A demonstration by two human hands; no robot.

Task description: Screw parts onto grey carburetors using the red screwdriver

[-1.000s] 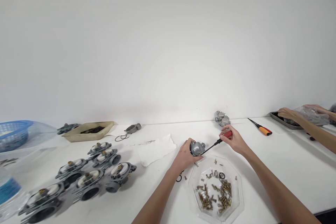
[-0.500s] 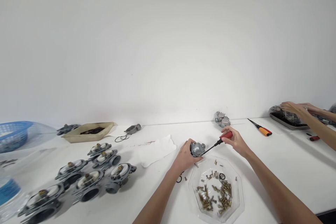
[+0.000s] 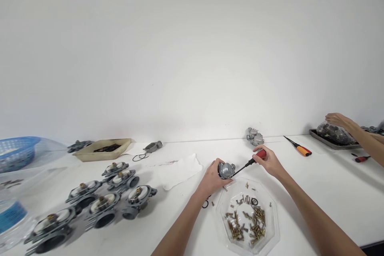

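My left hand (image 3: 213, 176) is wrapped round a small grey metal carburetor (image 3: 226, 170) and holds it above the table. A screwdriver (image 3: 249, 163) with a red and black handle is in the closed fingers of my right hand (image 3: 268, 161). Its shaft slants down to the left, and the tip meets the lower edge of the carburetor; the exact contact is too small to make out. Just below both hands stands a clear octagonal plastic tray (image 3: 222, 224) with brass screws (image 3: 258, 224), small silvery screws and a black ring (image 3: 254, 201).
Several grey carburetor bodies (image 3: 103, 204) stand on the left. Behind them are a beige tray (image 3: 87, 153) and a blue basket (image 3: 21, 148). A white cloth (image 3: 183, 171), silvery parts (image 3: 255, 137) and orange-red pliers (image 3: 301, 150) lie farther back. Another person's hand (image 3: 339, 120) is over a dark tray (image 3: 333, 144).
My hands, the carburetor and the screwdriver keep nearly the same position. The view shifts slightly. At the right, the other person's hand has lifted a clear bag of dark parts a little.
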